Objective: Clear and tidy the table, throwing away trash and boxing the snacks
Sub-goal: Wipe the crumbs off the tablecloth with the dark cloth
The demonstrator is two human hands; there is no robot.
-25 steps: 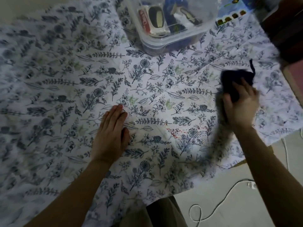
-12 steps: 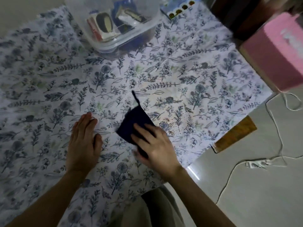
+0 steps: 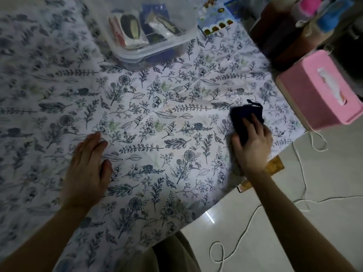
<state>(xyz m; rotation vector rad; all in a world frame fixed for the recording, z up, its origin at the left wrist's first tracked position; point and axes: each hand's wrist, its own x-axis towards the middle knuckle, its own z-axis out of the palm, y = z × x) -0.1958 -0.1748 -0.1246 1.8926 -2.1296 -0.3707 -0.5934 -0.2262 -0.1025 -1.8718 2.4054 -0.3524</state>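
Note:
The table wears a white tablecloth (image 3: 176,99) printed with blue leaves and flowers. My right hand (image 3: 252,146) presses a dark navy cloth (image 3: 243,116) flat onto the tablecloth near the table's right edge, fingers on top of it. Palm down, my left hand (image 3: 88,169) rests flat on the tablecloth at the near left, fingers together, holding nothing. At the far middle stands a clear plastic box (image 3: 149,50) with several wrapped snacks (image 3: 133,28) inside it.
A pink tissue box (image 3: 322,91) sits off the table's right edge. A blue printed snack package (image 3: 218,20) lies behind the clear box. A white cable (image 3: 275,203) trails over the tiled floor at the lower right. A brown table corner (image 3: 275,167) pokes out under the cloth.
My right hand has swept the navy cloth from the middle of the table, beside my left hand, back out to the right edge. The left hand has stayed flat in place.

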